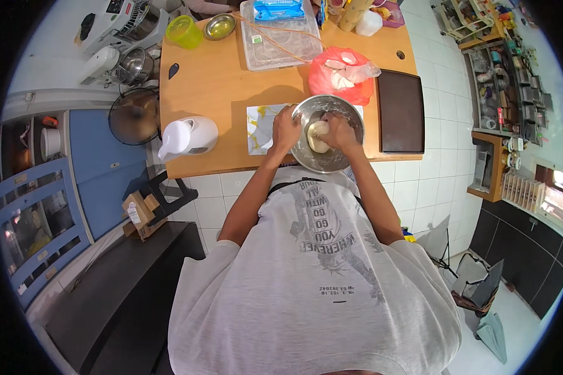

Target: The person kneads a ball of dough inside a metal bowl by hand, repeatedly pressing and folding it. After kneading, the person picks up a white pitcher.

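Note:
A steel bowl (327, 161) sits at the table's near edge, over a white and yellow patterned sheet (259, 131). My left hand (286, 128) holds the bowl's left rim, fingers wrapped round it. Inside lies a pale lump of dough (319, 139), with my right hand (339, 131) down on it, fingers curled into it and partly hidden. Just behind the bowl is a red plastic bag (338, 78) with pale contents. To the right lies a dark brown baking tray (400, 112).
The wooden table (219, 84) also holds a white kettle (189, 134), green cup (184, 34), small bowl of yellow liquid (220, 26) and clear plastic bin (278, 44). Stand mixers (122, 65) stand left. Part of another person (206, 6) shows at the far edge.

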A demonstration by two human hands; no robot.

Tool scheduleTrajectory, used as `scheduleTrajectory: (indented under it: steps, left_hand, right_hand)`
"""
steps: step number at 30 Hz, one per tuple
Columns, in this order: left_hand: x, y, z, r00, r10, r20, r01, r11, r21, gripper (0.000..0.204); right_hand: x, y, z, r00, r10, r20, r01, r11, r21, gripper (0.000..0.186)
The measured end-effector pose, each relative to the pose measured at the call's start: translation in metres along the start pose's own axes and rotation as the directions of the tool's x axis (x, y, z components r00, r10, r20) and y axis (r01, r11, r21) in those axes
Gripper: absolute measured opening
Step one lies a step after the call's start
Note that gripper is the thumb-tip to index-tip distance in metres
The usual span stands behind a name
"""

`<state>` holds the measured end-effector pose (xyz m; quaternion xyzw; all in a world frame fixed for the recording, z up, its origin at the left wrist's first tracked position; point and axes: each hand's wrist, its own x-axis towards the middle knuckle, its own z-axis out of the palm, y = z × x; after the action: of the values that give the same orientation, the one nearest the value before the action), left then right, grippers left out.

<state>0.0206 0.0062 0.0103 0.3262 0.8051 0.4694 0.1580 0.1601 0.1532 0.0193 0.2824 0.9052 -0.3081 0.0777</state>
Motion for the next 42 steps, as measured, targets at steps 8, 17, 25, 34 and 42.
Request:
scheduleTrajectory:
  steps: [8,17,25,34,42]
  left_hand:
    - [0.000,0.011,-0.005,0.999,-0.040,0.012,0.041,0.999,-0.027,0.028]
    - [-0.001,0.006,-0.002,1.000,-0.010,-0.009,0.010,1.000,0.018,0.030]
    - [-0.004,0.004,-0.001,0.997,-0.045,-0.063,0.045,0.999,0.008,0.027]
    - [-0.005,0.004,0.007,1.000,0.011,-0.004,-0.011,1.000,0.010,0.023]
    - [-0.007,0.003,0.007,0.999,-0.025,-0.020,0.026,0.999,0.026,0.020]
  right_hand:
    - [0.005,0.012,0.008,0.995,-0.101,-0.020,0.100,0.994,-0.046,0.068]
    - [0.004,-0.013,-0.010,0.981,0.164,0.105,-0.168,0.985,0.031,0.061]
    - [-0.014,-0.021,-0.013,0.964,-0.226,-0.141,0.216,0.973,-0.084,0.033]
    - [0.003,-0.023,0.009,0.993,0.004,-0.117,-0.011,0.998,-0.063,0.035]
    - [-0.028,-0.030,0.033,0.968,-0.238,-0.076,0.210,0.940,-0.268,0.031]
